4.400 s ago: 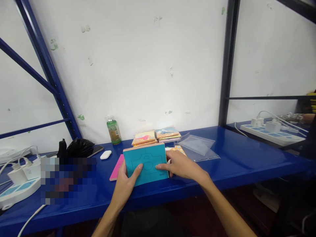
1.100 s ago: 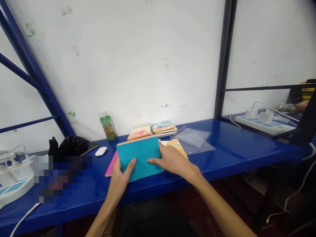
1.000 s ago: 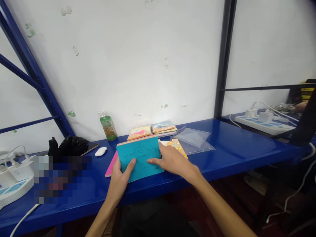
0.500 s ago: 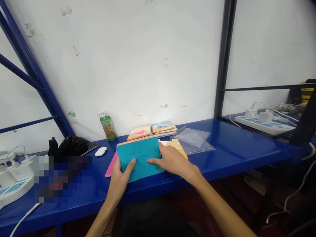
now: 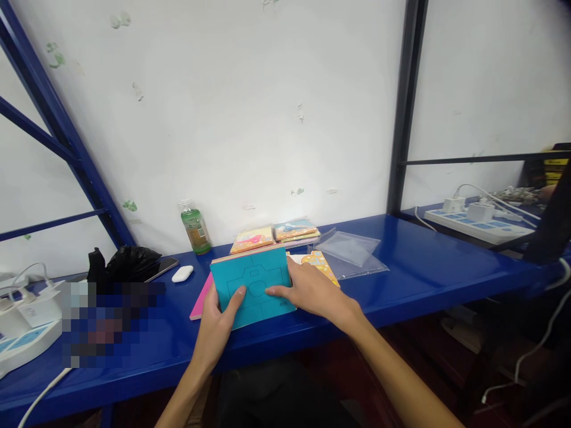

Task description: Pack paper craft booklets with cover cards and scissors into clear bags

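Note:
Both my hands grip a stack of coloured paper sheets (image 5: 256, 273), tilted up above the front edge of the desk. Its front sheet is teal with a camera outline printed on it. My left hand (image 5: 219, 312) is closed on the left side, thumb across the front. On the right side my right hand (image 5: 312, 288) is closed too, its thumb near the printed lens; the fingers behind the stack are hidden. A pink pad or sheet stack (image 5: 201, 300) lies partly behind, at the left. Behind my right hand lies an orange patterned card (image 5: 325, 264).
Clear plastic sleeves (image 5: 352, 249) lie right of the stack. Packaged craft booklets (image 5: 254, 238) rest by the wall. A green-labelled bottle (image 5: 194, 229), a white earbud case (image 5: 182, 273), a phone (image 5: 163, 268), a black bag (image 5: 129, 263) and a power strip (image 5: 31, 342) stand leftward on the blue desk (image 5: 428, 261).

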`<state>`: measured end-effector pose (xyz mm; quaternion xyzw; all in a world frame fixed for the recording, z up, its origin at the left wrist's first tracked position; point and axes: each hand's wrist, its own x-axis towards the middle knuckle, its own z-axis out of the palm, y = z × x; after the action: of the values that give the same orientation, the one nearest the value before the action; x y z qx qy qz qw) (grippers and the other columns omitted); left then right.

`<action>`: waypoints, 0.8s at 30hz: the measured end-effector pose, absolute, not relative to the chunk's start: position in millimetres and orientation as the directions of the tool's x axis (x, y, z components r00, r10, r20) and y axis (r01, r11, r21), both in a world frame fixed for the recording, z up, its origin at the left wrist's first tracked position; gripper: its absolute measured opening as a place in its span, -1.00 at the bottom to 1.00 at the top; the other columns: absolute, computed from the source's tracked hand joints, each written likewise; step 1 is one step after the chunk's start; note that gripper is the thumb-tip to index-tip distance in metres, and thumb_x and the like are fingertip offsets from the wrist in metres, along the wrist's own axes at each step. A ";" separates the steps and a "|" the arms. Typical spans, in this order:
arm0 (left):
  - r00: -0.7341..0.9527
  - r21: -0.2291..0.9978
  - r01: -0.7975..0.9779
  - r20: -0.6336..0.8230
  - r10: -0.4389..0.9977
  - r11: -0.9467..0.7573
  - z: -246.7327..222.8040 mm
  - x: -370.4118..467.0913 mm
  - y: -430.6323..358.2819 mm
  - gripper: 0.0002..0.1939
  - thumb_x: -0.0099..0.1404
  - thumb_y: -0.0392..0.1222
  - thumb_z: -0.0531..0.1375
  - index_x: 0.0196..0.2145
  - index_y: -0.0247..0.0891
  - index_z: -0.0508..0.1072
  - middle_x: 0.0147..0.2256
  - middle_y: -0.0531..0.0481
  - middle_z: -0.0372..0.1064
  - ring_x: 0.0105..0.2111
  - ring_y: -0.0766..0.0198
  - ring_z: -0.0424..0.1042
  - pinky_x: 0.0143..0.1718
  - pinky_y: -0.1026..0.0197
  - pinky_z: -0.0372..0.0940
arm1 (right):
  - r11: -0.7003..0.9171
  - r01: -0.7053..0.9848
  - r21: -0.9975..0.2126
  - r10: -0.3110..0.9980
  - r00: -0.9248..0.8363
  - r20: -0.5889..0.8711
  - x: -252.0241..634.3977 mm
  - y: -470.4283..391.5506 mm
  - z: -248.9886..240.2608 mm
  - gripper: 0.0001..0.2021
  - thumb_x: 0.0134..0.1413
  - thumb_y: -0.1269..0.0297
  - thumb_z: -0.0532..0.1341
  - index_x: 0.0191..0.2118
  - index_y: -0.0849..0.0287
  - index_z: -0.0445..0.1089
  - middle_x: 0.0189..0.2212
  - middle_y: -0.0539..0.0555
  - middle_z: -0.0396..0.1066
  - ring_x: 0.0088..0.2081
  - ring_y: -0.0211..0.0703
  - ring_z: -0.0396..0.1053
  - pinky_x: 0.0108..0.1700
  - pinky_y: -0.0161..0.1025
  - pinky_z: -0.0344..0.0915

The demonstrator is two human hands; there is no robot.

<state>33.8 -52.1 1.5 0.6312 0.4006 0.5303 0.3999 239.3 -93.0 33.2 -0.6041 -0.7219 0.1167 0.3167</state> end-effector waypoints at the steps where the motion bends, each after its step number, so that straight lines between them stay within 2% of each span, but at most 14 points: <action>1: 0.118 0.929 0.083 0.351 0.929 -0.362 1.2 33.7 -51.9 -0.35 0.19 0.12 0.32 0.15 -0.25 0.39 0.12 -0.21 0.45 0.12 -0.15 0.41 0.10 -0.09 0.33 | 0.244 0.798 -0.552 0.946 -0.070 0.316 239.4 -92.9 33.2 -0.40 0.14 -0.03 0.29 0.24 0.06 0.27 -0.02 0.19 0.52 -0.04 0.20 0.45 -0.12 -0.08 0.30; 24: 0.115 0.927 0.093 0.352 0.929 -0.363 -1.7 31.9 -49.8 -0.36 0.19 0.13 0.31 0.14 -0.24 0.40 0.12 -0.21 0.45 0.13 -0.15 0.41 0.10 -0.10 0.33 | 0.230 0.799 -0.555 0.946 -0.051 0.319 238.3 -92.7 32.5 -0.40 0.12 -0.03 0.29 0.24 0.04 0.28 -0.04 0.18 0.54 -0.04 0.20 0.46 -0.12 -0.08 0.30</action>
<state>31.9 -49.8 -1.7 0.6336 0.4031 0.5291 0.3951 238.3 -92.7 32.5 -0.6096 -0.7159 0.1149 0.3205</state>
